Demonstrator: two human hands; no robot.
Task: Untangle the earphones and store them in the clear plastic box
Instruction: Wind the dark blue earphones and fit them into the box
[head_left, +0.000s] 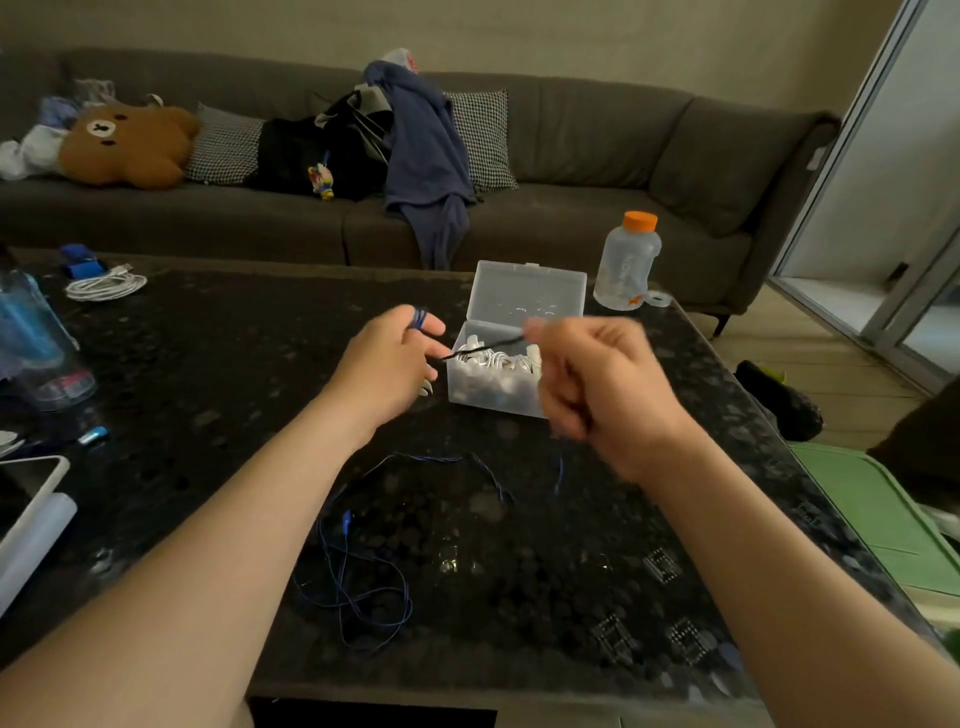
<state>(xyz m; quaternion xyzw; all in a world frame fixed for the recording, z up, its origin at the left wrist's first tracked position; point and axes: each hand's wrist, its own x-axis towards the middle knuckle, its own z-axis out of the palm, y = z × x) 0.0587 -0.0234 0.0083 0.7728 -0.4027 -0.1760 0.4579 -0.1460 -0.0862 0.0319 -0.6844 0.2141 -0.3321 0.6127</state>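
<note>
bottle (626, 262) with orange cap stands far right on worktop (208, 364), just behind open box (488, 396) holding white earphones (498, 361). coiled white cable (105, 286) far left. blue earphones (346, 521): slack loops on worktop, one taut stretch running left-right above box. left hand (392, 364) curled, cord wound round a finger; right hand (602, 389), blurred, pinches cord.

You have a clear plastic bottle with an orange cap (627, 262) at one o'clock. A coiled white cable (105, 286) lies at ten o'clock.
</note>
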